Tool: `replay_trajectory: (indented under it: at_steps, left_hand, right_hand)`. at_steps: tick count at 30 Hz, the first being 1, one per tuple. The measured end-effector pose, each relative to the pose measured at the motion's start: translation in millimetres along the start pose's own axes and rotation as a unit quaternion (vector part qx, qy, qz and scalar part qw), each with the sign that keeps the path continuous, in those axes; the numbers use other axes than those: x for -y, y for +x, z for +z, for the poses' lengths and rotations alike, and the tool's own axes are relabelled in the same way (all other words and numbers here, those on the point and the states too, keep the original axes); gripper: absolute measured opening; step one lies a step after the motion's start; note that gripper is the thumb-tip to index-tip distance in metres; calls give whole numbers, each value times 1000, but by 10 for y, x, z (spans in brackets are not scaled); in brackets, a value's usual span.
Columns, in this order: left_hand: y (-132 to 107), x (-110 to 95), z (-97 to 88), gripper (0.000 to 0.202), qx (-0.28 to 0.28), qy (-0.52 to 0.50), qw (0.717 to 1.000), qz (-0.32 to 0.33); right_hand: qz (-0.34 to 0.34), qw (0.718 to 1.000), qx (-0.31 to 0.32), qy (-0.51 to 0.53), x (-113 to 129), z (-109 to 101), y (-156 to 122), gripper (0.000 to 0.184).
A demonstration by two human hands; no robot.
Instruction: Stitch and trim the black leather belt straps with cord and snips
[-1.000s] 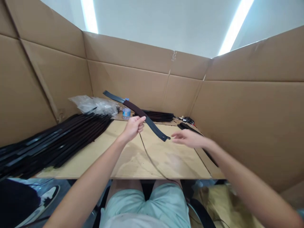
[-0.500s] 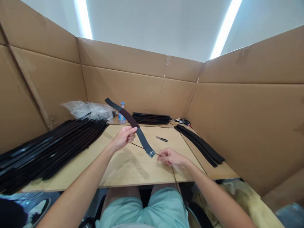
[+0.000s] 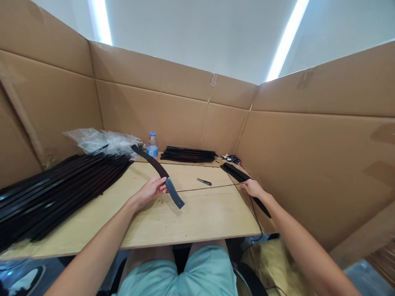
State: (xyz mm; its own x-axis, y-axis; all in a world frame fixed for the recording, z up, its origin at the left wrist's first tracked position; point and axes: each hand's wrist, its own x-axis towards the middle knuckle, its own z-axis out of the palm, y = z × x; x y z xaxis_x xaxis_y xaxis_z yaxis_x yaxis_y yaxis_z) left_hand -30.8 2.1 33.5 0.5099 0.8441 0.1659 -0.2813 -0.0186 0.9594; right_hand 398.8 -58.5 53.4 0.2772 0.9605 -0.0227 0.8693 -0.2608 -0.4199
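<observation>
My left hand [image 3: 150, 190] is closed around the middle of a curved dark strip [image 3: 174, 195], its thumb on top. The strip is held tilted above the table, its lower end towards me with a small hole or dot in it. Out to the right, my right hand [image 3: 253, 188] pinches a thin dark cord [image 3: 212, 188]. The cord runs nearly straight from behind the strip to my right fingers, then hangs down past the table edge. Small thread snips [image 3: 204, 181] lie on the table just beyond the cord. Beneath my right hand are black curved strips [image 3: 234, 172].
A large pile of black strips [image 3: 70, 185] covers the left side. Behind it are clear plastic bags [image 3: 105, 139] and a water bottle [image 3: 152, 144]. Another black stack [image 3: 189, 154] and tangled wires [image 3: 232, 158] lie at the back. Cardboard walls [image 3: 154, 109] enclose the table [image 3: 197, 218].
My right hand has moved away to the right, drawing the cord out into a long line. My left hand has lowered the strip slightly and turned it.
</observation>
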Motion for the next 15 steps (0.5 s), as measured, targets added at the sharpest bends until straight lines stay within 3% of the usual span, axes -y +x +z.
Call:
replay_trajectory:
  at_steps: [8, 15]
  left_hand:
    - [8, 108, -40, 46, -15, 13, 1000, 12]
    - [-75, 111, -67, 42, -5, 15, 1000, 7]
  right_hand:
    - [64, 984, -12, -168, 99, 188, 141, 31]
    - [103, 978, -10, -180, 159, 191, 158, 32]
